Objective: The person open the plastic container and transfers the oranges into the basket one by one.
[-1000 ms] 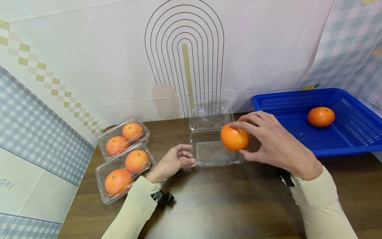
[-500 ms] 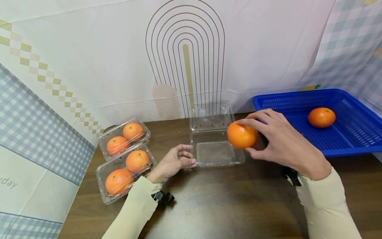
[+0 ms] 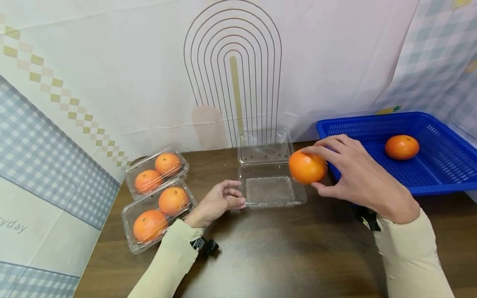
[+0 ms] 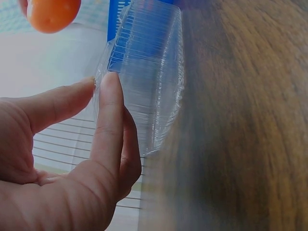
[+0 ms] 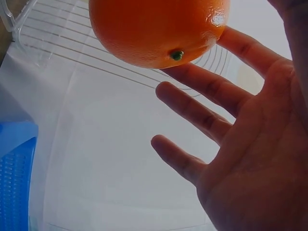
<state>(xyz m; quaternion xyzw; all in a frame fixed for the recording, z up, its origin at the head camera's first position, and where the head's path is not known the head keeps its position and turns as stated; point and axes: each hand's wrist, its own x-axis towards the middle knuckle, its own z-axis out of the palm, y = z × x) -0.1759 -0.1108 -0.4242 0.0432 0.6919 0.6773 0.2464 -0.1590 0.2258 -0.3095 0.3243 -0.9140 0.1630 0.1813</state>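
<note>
An orange (image 3: 307, 166) with a small green stem end is pinched between the thumb and fingers of my right hand (image 3: 359, 180), held in the air over the right end of a clear plastic clamshell box (image 3: 270, 190). The box stands on the table with its lid tipped back against the wall, and nothing lies in it. With thumb and forefinger, my left hand (image 3: 218, 203) pinches the box's near left rim, as the left wrist view shows at the rim (image 4: 98, 79). In the right wrist view, the ring and little fingers (image 5: 178, 156) spread away from the orange.
Two lidded clear boxes, a far one (image 3: 158, 171) and a near one (image 3: 128, 225), sit on the left, each with two oranges. A blue plastic basket (image 3: 439, 186) at the right holds one orange (image 3: 402, 147). A patterned cloth wall (image 3: 149, 82) stands behind the wooden table (image 3: 283, 256).
My right hand has moved the orange to the right and slightly up, away from the middle of the box. My left hand has stayed at the box's rim.
</note>
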